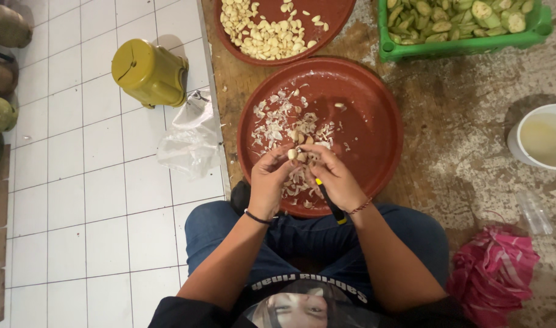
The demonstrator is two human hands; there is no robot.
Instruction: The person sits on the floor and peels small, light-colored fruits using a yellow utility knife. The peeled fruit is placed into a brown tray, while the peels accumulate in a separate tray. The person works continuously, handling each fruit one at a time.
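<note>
Over the near rim of the brown round tray (375,130), from the head view: left hand (269,182) and right hand (337,180) met, fingertips pinched together on one garlic clove (293,154). Left grip clenched on the clove; right grip closed around a black-and-yellow knife (329,201), handle pointing back toward the lap. Judged small, light, firm yet easily bruised, papery skin loose and likely slippery once bared; best held at the blunt sides, ends left free. Beneath lay peeled skins (278,118), heaped on the tray's left half, its right half bare. Further off sat a second tray of peeled cloves (269,33), touching or nearly touching the first. Green crate of cut vegetables (460,27) stood top right, white bowl (542,138) at the right edge, pink cloth (492,270) near the knee. Worn wooden surface (466,121) ended sharply at left, plastic bag (190,136) and yellow jug (149,71) on white floor tiles (77,182) just beyond.
</note>
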